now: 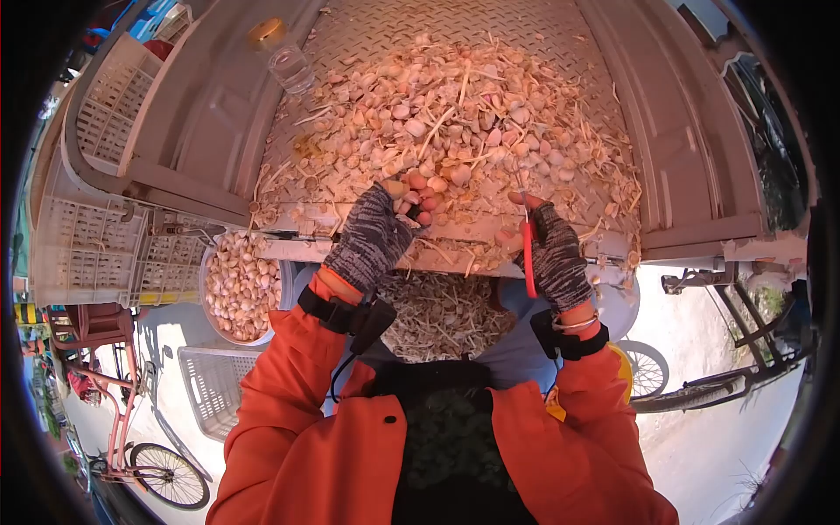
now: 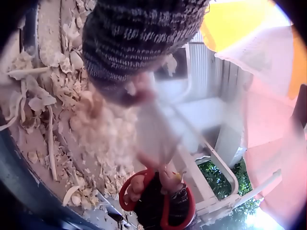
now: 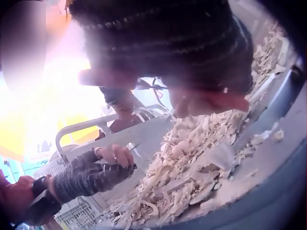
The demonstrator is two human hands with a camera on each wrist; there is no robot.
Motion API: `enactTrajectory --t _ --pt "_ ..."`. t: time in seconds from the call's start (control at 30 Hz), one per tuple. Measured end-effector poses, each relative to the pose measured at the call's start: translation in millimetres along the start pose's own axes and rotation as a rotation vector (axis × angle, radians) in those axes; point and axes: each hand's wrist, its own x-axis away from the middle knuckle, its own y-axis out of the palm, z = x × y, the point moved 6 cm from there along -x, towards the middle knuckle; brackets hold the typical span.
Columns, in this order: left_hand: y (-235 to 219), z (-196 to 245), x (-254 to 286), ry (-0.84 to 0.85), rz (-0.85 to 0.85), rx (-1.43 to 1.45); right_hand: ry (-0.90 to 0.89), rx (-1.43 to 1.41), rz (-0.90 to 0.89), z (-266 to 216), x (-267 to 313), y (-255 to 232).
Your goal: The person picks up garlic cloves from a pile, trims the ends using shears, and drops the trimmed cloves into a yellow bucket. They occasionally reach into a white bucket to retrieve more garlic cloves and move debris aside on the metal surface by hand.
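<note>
In a dark striped fingerless glove, my left hand (image 1: 372, 232) curls its fingers around garlic at the near edge of the pile; the glove partly hides what it holds. Pinkish garlic cloves (image 1: 459, 175) lie just past its fingertips. My right hand (image 1: 558, 254), gloved the same way, grips red-handled scissors (image 1: 528, 258), their blades pointing away over the metal bed. Both red handle loops also show in the left wrist view, with fingers through them. A large heap of garlic cloves and dry skins (image 1: 490, 114) spreads beyond both hands.
A clear jar with a yellow lid (image 1: 289, 68) is by the left side wall. A tub of cloves (image 1: 243, 284) stands below at the left, near a plastic crate (image 1: 214, 385). Skins and stalks (image 1: 451, 315) fill the space between the knees. Metal walls (image 1: 669, 122) border the bed.
</note>
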Motion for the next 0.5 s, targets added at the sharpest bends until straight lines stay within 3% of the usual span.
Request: enactTrajectory --t 0.03,0.1,0.13,0.17,0.23,0.27,0.3,0.37,0.4,0.43,0.5 --pt "15.7 4.4 -10.2 -0.003 -0.002 -0.001 0.001 0.0 0.004 -4.1 -3.4 -2.4" --pt "46.0 14.6 -28.1 0.133 0.13 -1.261 -0.128 0.108 0.037 -14.5 -10.6 -8.4" --pt "60.7 15.7 -35.7 0.351 0.081 -1.784 -0.102 0.066 0.044 -11.2 -14.3 -11.9" --pt "57.5 12.7 -45.7 0.354 0.081 -1.792 -0.105 0.059 0.048 -8.7 -17.8 -13.6" --pt "69.0 -4.8 -55.1 0.632 -0.137 -2.289 -0.047 -0.077 0.082 2.5 -17.3 -18.7" --pt "63.1 -8.7 -65.8 0.514 -0.163 -2.336 -0.043 -0.081 0.087 3.4 -15.0 -21.4" --pt "64.6 -7.8 -70.9 0.514 -0.175 -2.342 -0.08 -0.004 0.094 -1.1 -11.9 -23.7" --pt "74.3 -2.8 -73.2 0.676 -0.226 -2.395 -0.123 0.068 0.108 -3.9 -5.6 -28.7" --pt "70.3 -0.5 -83.4 0.424 -0.229 -2.294 -0.091 0.09 0.09 -1.0 -4.2 -29.8" --pt "79.9 4.0 -78.0 0.44 -0.228 -2.307 -0.062 0.111 0.075 0.7 -4.1 -30.2" --pt "78.8 15.1 -64.2 0.239 -0.084 -1.401 -0.087 0.076 0.099 -1.1 -2.5 -30.0"
